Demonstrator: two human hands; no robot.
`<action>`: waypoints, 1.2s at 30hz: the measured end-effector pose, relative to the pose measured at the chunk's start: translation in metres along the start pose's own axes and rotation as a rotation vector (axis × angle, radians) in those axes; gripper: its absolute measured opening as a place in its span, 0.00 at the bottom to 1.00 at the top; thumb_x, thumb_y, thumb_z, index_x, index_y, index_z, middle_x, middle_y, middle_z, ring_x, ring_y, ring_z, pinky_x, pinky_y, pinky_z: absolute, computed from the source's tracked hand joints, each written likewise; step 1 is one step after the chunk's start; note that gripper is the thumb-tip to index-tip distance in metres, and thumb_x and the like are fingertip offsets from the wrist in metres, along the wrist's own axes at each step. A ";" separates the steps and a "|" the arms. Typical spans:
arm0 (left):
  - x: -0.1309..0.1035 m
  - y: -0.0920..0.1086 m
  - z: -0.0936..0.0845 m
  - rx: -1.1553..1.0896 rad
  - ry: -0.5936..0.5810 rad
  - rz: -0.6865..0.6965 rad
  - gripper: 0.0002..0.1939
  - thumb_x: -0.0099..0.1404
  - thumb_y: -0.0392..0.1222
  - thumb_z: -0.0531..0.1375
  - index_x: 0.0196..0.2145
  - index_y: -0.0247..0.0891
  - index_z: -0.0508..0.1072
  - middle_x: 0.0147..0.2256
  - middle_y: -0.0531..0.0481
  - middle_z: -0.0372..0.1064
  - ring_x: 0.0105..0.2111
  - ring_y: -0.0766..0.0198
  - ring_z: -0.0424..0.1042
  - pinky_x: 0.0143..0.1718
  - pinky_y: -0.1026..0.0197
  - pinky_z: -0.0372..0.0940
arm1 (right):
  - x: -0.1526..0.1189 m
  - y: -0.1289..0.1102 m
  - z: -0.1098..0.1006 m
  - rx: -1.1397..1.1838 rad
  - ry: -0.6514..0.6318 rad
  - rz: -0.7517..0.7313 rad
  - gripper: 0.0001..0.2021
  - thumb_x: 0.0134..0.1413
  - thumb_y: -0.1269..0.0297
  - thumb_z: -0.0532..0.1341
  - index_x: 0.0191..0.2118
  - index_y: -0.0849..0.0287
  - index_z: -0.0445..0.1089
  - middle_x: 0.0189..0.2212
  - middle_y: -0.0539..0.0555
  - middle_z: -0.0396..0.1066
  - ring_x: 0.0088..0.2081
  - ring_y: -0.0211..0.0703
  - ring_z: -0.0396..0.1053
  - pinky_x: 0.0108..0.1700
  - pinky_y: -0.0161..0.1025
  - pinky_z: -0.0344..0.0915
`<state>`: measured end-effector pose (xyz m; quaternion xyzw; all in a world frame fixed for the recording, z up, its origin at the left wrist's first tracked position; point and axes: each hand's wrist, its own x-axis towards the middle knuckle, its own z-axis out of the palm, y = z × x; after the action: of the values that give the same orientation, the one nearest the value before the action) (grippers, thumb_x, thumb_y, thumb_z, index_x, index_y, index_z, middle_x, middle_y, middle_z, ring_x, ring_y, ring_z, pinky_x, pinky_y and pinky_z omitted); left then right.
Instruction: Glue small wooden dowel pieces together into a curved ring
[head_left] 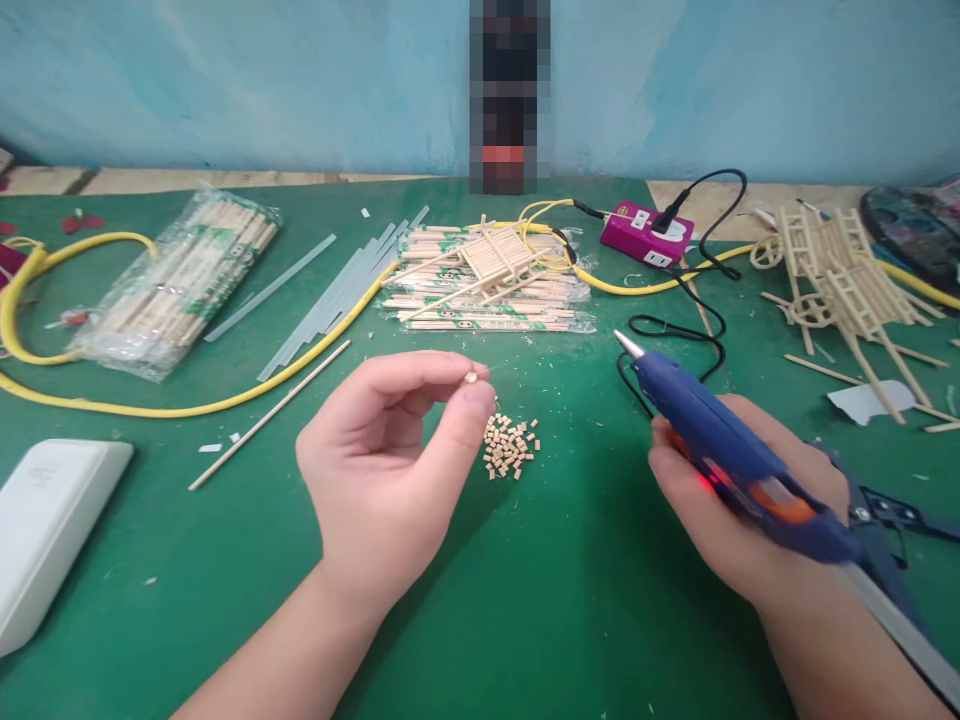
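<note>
Between the thumb and forefinger of my left hand [397,460] is a small wooden piece [471,378], with a thin glue-like strand near it. My right hand [757,500] is wrapped round a blue glue gun [712,430], its metal nozzle pointing up and left, away from the piece. A red light glows on the gun's side. Just right of my left fingertips, a pile of short cut stick pieces [510,447] lies on the green table [525,620].
Bagged sticks [180,280], glue sticks [330,300] and a small stick frame [502,260] lie behind. A yellow cable [150,408] crosses the left side. A purple power socket [646,235], stick models [840,270], pliers [892,508] and a white box [56,530] are around.
</note>
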<state>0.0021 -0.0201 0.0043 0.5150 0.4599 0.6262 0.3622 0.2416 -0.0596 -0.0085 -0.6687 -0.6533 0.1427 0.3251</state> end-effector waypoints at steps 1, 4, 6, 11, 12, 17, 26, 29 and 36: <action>0.002 -0.001 0.000 -0.010 0.003 -0.011 0.06 0.68 0.32 0.70 0.40 0.43 0.83 0.37 0.53 0.82 0.35 0.62 0.83 0.39 0.58 0.79 | 0.004 0.003 0.001 -0.042 0.022 -0.037 0.05 0.61 0.60 0.64 0.41 0.51 0.72 0.23 0.46 0.70 0.20 0.41 0.64 0.26 0.40 0.64; 0.004 -0.002 0.000 -0.018 0.001 -0.056 0.06 0.67 0.33 0.72 0.41 0.42 0.83 0.35 0.54 0.83 0.32 0.63 0.84 0.38 0.59 0.81 | 0.014 0.017 0.004 -0.160 -0.032 -0.220 0.08 0.58 0.65 0.65 0.44 0.52 0.72 0.32 0.51 0.75 0.31 0.47 0.72 0.35 0.43 0.69; 0.004 -0.002 0.000 -0.011 -0.003 -0.080 0.08 0.68 0.34 0.72 0.43 0.42 0.83 0.36 0.53 0.85 0.33 0.63 0.85 0.39 0.60 0.82 | 0.016 0.028 0.004 -0.199 -0.109 -0.255 0.10 0.59 0.67 0.64 0.46 0.53 0.72 0.37 0.55 0.77 0.38 0.53 0.74 0.40 0.47 0.70; 0.005 -0.001 0.001 -0.014 0.000 -0.115 0.06 0.66 0.34 0.72 0.41 0.40 0.83 0.36 0.53 0.86 0.34 0.63 0.86 0.41 0.62 0.82 | 0.000 0.048 -0.011 -0.316 -0.254 -0.295 0.20 0.62 0.65 0.61 0.59 0.59 0.71 0.48 0.62 0.77 0.48 0.60 0.75 0.52 0.57 0.72; 0.006 0.000 0.002 -0.021 0.002 -0.123 0.05 0.66 0.34 0.73 0.40 0.39 0.83 0.36 0.53 0.85 0.34 0.63 0.86 0.40 0.62 0.82 | -0.003 0.049 -0.017 -0.352 -0.266 -0.300 0.23 0.63 0.65 0.60 0.62 0.60 0.70 0.51 0.64 0.76 0.50 0.61 0.75 0.53 0.58 0.72; 0.005 0.003 0.002 -0.060 -0.032 -0.161 0.04 0.66 0.36 0.72 0.40 0.38 0.84 0.35 0.51 0.85 0.33 0.62 0.86 0.40 0.61 0.82 | 0.000 0.021 -0.037 -0.463 -0.128 -0.374 0.16 0.68 0.65 0.58 0.57 0.60 0.75 0.51 0.66 0.76 0.49 0.64 0.74 0.51 0.61 0.70; 0.003 0.001 0.002 -0.090 -0.084 -0.162 0.04 0.67 0.36 0.72 0.40 0.37 0.84 0.37 0.50 0.85 0.33 0.62 0.86 0.41 0.61 0.82 | 0.029 -0.035 0.030 -0.265 -0.498 -0.525 0.12 0.73 0.72 0.57 0.45 0.61 0.80 0.39 0.59 0.78 0.41 0.54 0.74 0.42 0.52 0.71; 0.003 0.002 0.001 -0.098 -0.089 -0.194 0.04 0.66 0.36 0.72 0.39 0.38 0.84 0.36 0.51 0.85 0.33 0.62 0.86 0.41 0.61 0.81 | 0.026 -0.033 0.038 -0.255 -0.494 -0.492 0.11 0.73 0.69 0.58 0.43 0.61 0.80 0.38 0.59 0.77 0.41 0.55 0.74 0.41 0.52 0.71; -0.001 0.004 0.000 -0.065 -0.098 -0.227 0.06 0.63 0.37 0.74 0.38 0.40 0.84 0.35 0.50 0.85 0.35 0.59 0.86 0.39 0.59 0.81 | 0.019 -0.027 0.044 -0.167 -0.473 -0.417 0.10 0.73 0.71 0.58 0.41 0.60 0.77 0.40 0.59 0.77 0.43 0.54 0.75 0.43 0.51 0.71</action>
<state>0.0027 -0.0226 0.0080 0.4776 0.4765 0.5697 0.4694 0.1952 -0.0322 -0.0204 -0.4929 -0.8432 0.1705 0.1304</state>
